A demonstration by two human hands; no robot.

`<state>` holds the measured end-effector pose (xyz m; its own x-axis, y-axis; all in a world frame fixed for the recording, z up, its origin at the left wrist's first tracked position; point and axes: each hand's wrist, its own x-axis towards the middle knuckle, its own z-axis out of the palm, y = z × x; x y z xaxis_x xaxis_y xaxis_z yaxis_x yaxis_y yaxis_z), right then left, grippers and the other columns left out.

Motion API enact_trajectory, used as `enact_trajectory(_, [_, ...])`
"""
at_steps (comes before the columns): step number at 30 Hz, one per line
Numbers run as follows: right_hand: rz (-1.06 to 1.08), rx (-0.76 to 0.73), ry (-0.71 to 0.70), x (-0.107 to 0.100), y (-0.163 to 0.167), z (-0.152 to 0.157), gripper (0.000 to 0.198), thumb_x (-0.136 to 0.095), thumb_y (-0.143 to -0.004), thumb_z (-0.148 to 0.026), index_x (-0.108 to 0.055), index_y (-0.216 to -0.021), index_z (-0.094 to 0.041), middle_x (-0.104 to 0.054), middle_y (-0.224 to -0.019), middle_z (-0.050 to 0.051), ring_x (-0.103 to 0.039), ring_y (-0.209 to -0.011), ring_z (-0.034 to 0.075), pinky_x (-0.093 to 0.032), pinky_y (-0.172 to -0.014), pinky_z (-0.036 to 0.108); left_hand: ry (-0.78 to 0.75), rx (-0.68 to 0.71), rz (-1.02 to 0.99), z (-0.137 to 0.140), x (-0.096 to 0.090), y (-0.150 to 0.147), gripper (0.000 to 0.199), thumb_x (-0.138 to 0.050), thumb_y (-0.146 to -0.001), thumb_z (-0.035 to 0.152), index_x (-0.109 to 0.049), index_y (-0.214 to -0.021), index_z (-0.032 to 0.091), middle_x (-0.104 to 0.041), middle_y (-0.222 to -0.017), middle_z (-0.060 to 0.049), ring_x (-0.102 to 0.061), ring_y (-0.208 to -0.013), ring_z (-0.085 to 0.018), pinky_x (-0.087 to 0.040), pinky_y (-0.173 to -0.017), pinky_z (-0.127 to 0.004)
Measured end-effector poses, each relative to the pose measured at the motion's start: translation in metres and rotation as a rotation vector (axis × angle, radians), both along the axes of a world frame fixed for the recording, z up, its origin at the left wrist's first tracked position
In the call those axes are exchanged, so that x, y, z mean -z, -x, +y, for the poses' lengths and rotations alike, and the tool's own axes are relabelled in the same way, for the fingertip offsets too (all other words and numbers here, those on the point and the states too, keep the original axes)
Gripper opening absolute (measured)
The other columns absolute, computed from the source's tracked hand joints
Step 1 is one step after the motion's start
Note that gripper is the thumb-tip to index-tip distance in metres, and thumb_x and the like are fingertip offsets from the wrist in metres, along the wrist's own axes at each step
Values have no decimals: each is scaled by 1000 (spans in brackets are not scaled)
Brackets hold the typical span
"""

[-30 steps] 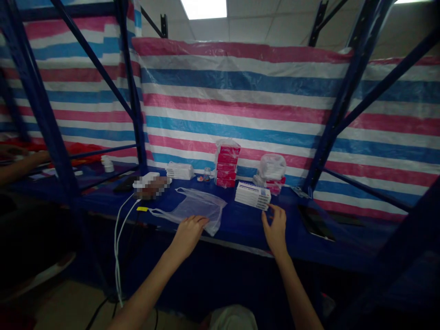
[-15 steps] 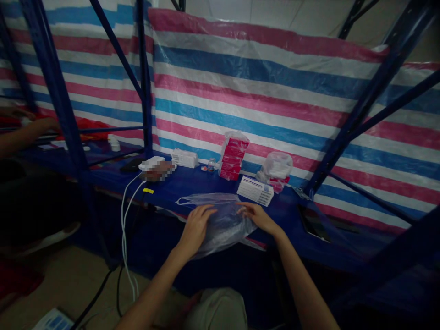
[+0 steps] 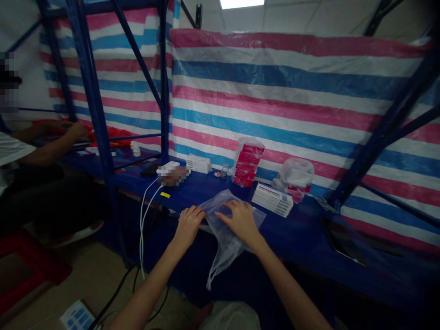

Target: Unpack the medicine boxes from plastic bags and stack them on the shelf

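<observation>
A thin clear plastic bag (image 3: 220, 238) is spread over the front of the blue tabletop, its lower end hanging past the edge. At the bag's left side my left hand (image 3: 190, 223) is closed, fingertips pinching the plastic. My right hand (image 3: 243, 222) lies over the bag's upper part, thumb and fingers apart and curved against the film. Just behind the right hand is a stack of white printed boxes (image 3: 272, 200). Further back stands a column of red boxes (image 3: 248, 164) in clear wrap.
A wrapped bundle (image 3: 297, 176), a tablet (image 3: 343, 240), a small glass jar (image 3: 224, 170) and white boxes (image 3: 198, 163) stand around the blue table (image 3: 192, 195). White cables (image 3: 141, 224) hang at its left front. Blue rack posts (image 3: 91, 91) flank it. Another person's arm (image 3: 51, 146) is far left.
The bag has been turned, so its narrow end now hangs toward me instead of pointing left. My right hand has moved left over it, closer to my left hand. The view has shifted left.
</observation>
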<state>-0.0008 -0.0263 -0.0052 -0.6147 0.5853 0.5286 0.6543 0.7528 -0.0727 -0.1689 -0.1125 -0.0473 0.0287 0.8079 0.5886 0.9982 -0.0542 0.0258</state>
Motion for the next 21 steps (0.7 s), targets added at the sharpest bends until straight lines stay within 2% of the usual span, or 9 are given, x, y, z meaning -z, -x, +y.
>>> enact_trajectory(1, [-2,-12,32,9,2,-11,43,-51,-77,-55,-62,-103,-22,-62,-103,8,-53,-98,25,-25,-96,50,-2,-16,0,1,-4,-1,17,-46,-85,17,-62,-87,21,-63,-87,-4,-51,-84,-21,-35,-70,-34])
enact_trajectory(3, [2,-14,66,24,4,-27,41,-56,-75,-52,-63,-102,-22,-63,-103,8,-54,-99,26,-19,-98,56,-2,-47,-10,3,-13,-5,15,-48,-84,18,-62,-82,20,-62,-84,-4,-51,-83,-21,-34,-70,-35])
enact_trajectory(6, [38,11,61,33,4,-33,23,-51,-82,-29,-63,-101,-22,-65,-102,8,-52,-106,25,-11,-101,58,-7,-69,-15,4,-24,-10,9,-52,-82,20,-61,-79,20,-61,-85,-4,-50,-84,-22,-33,-71,-35])
enact_trajectory(9, [66,-1,69,28,1,-25,31,-41,-83,-12,-62,-104,-22,-65,-105,7,-48,-113,24,-4,-101,61,-21,-39,-52,1,-33,-13,8,-55,-81,26,-60,-77,20,-61,-88,-3,-50,-86,-21,-32,-74,-35])
enact_trajectory(13, [32,-83,64,19,-5,-15,43,-35,-79,-4,-57,-112,-20,-63,-110,8,-42,-121,24,6,-99,64,-62,-73,-127,-7,-39,-10,10,-51,-84,25,-60,-82,21,-60,-93,-2,-50,-86,-19,-31,-77,-35])
enact_trajectory(16, [14,-125,34,15,-6,-12,50,-34,-75,-1,-53,-117,-20,-60,-115,8,-36,-125,24,14,-96,65,-72,-138,-122,-10,-40,-10,13,-46,-85,19,-59,-84,21,-61,-88,-4,-50,-84,-20,-30,-78,-37])
enact_trajectory(21, [-14,-101,30,12,-4,-16,57,-34,-71,1,-48,-122,-21,-53,-124,7,-34,-125,26,12,-94,68,-34,-154,-64,-7,-37,-12,19,-42,-82,10,-57,-84,20,-62,-82,-5,-51,-82,-23,-30,-78,-39])
